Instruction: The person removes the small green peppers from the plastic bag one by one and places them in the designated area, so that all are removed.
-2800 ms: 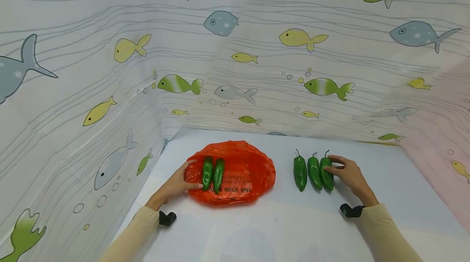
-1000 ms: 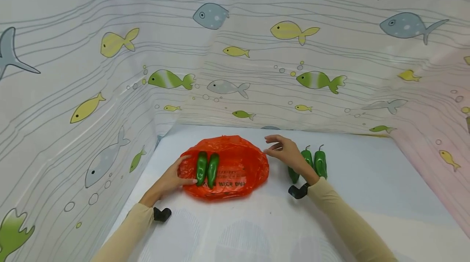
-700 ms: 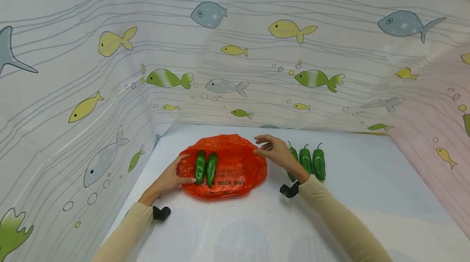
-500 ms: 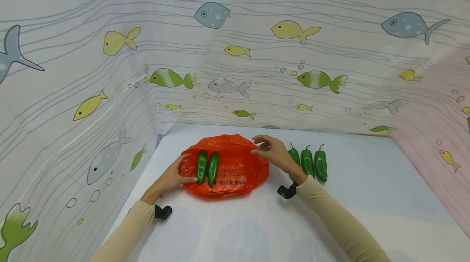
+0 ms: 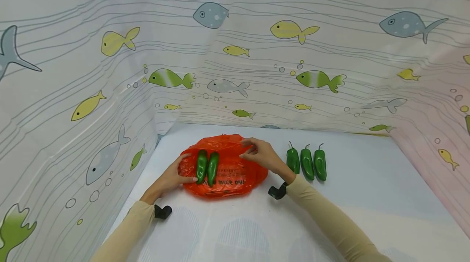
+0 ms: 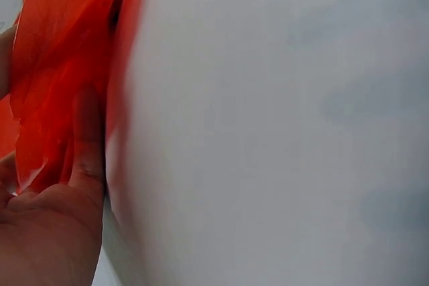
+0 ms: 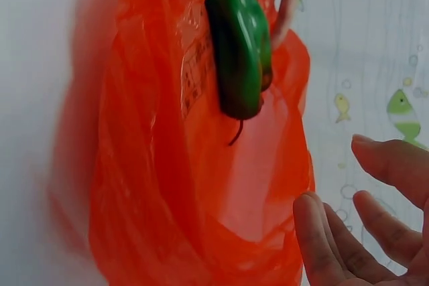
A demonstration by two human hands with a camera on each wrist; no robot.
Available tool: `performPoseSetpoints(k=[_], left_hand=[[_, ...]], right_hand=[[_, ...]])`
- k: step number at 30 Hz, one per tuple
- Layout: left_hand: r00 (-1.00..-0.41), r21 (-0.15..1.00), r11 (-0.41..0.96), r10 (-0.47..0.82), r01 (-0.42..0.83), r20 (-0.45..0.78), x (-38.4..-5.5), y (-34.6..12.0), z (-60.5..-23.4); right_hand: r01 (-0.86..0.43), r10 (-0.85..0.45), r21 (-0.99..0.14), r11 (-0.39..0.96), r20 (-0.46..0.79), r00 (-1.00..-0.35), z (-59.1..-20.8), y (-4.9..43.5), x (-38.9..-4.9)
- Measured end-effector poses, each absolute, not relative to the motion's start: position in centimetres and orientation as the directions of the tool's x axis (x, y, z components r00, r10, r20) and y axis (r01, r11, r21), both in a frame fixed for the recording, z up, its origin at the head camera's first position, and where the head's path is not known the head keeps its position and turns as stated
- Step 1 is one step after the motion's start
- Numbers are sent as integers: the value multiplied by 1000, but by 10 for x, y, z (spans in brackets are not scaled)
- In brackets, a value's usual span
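An orange-red plastic bag (image 5: 229, 188) with printed lettering lies spread with its mouth facing up. Two green peppers, a left one (image 5: 201, 167) and a right one (image 5: 212, 169), lie side by side in its left half. My left hand (image 5: 170, 178) holds the bag's left side, its thumb reaching toward the left pepper's lower end. In the left wrist view, part of that hand shows dimly through the red plastic (image 6: 60, 51). My right hand (image 5: 261, 155) hovers at the bag's right rim, holding nothing, its fingers loosely bent and apart in the right wrist view.
Three more green peppers stand in a row right of the bag: a left one (image 5: 293, 160), a middle one (image 5: 307, 165) and a right one (image 5: 320, 165), stems pointing away. A fish-patterned sheet (image 5: 271, 66) walls off the back and sides of the white table (image 5: 367, 188).
My right hand has left the rightmost loose pepper and moved left, past the row, to the bag's right rim. My left hand stays at the bag, and the peppers keep their places.
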State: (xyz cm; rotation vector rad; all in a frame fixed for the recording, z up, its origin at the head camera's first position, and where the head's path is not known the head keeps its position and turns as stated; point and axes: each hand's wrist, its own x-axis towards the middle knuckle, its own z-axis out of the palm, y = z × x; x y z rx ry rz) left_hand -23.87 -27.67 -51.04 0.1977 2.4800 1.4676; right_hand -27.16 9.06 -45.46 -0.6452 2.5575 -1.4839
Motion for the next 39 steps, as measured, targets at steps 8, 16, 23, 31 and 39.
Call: performPoseSetpoints(k=[8, 16, 23, 31, 39], left_hand=[[-959, 877, 480, 237, -25, -157, -237, -275, -510], [-956, 879, 476, 244, -31, -166, -238, -277, -512], [-954, 878, 477, 244, -38, -174, -242, -278, -513], [-953, 873, 487, 246, -38, -178, -242, -278, -514], [-950, 877, 479, 249, -47, -187, -243, -280, -513]], right_hand=[[-306, -476, -862, 404, 87, -875, -463, 75, -274], [-308, -508, -838, 450, 44, -860, -464, 60, -276], [-285, -519, -827, 484, -9, -855, -466, 42, -283], [-295, -539, -783, 547, -60, -840, -469, 18, -286], [-327, -551, -743, 584, -67, -832, -475, -1, -284]])
